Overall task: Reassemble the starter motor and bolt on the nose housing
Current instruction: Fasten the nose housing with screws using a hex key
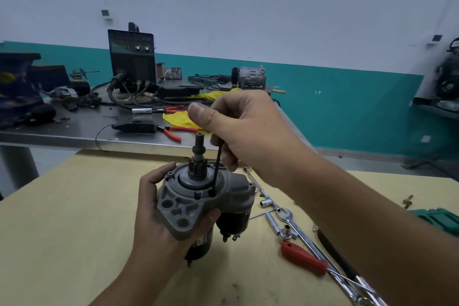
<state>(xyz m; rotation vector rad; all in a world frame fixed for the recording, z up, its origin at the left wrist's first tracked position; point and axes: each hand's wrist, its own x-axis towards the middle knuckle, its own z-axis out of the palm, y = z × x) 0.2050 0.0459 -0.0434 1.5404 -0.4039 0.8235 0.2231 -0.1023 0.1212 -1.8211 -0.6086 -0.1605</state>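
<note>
Starter motor (198, 208) held upright above the wooden table (74, 218), one grey nose housing on top, one pinion shaft (198, 154) sticking up. Left hand (159, 213) grips the housing flange. Right hand (238, 126) pinches one black hex key (216, 171), tip seated in one bolt (211, 193); second bolt (197, 195) beside it. Motor label unreadable. One red-handled screwdriver (304, 258) lies right, two red pliers (171, 129) on the far bench.

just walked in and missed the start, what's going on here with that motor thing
A person is bolting the nose housing onto a starter motor. The left hand grips the motor upright above the wooden table, gear shaft pointing up. The right hand holds a black hex key with its tip in a bolt on the housing.
</note>
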